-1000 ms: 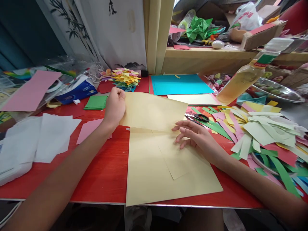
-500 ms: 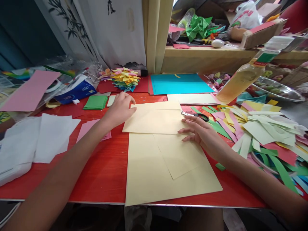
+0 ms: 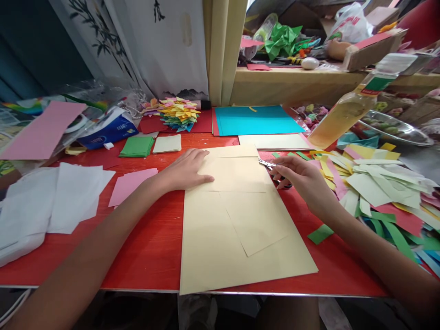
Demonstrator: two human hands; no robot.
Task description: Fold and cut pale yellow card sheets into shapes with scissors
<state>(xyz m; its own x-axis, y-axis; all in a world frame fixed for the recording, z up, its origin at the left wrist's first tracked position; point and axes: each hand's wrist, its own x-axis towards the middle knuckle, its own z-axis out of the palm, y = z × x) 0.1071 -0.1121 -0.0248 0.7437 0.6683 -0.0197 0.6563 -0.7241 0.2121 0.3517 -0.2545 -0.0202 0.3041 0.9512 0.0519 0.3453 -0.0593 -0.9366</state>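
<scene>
Several sheets of pale yellow paper [image 3: 213, 247] lie overlapped in front of me, the largest reaching the table's near edge. My left hand [image 3: 187, 169] rests on the upper left part of these sheets, thumb and fingers apart. By their upper right edge, my right hand [image 3: 302, 181] has its fingers closed around the dark handles of a pair of scissors [image 3: 266, 163]. The metal blades point left, over the paper's edge. My fingers partly hide the handles. A smaller loose yellow piece [image 3: 256, 224] lies on the largest sheet.
Pink sheets [image 3: 132, 184], green squares [image 3: 137, 146] and cream squares [image 3: 167, 143] sit to the left. Behind are blue sheets [image 3: 257, 121]. A tilted-looking bottle [image 3: 347, 112] stands back right, beside heaped paper strips [image 3: 381, 183]. White tissues [image 3: 75, 197] lie far left.
My left hand has moved right and nearer, flattening onto the paper and uncovering the cream squares. My right hand has lifted off the sheets and taken hold of the scissors.
</scene>
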